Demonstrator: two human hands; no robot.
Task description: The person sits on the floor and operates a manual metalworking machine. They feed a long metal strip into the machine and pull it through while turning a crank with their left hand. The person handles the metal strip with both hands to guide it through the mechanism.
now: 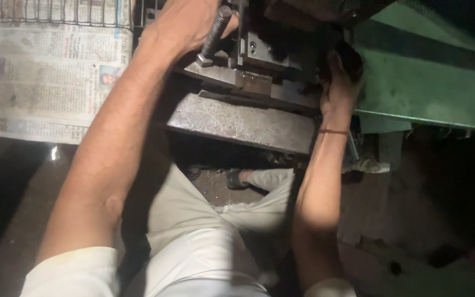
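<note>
The left hand (185, 22) is wrapped round a threaded steel bolt (215, 32) standing on the machine's clamp block (259, 52), stiff, heavy-looking and probably oily, best gripped by its shank, while the right hand (341, 82) cups a dark part underneath, grip unclear.

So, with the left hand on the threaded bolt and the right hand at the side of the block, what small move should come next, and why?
Probably a short turn of the threaded bolt with the left hand, which already grips it near the top. The bolt stands tilted on the steel clamp block, and the right hand braces the block's side, so it looks steadied for turning.
</note>
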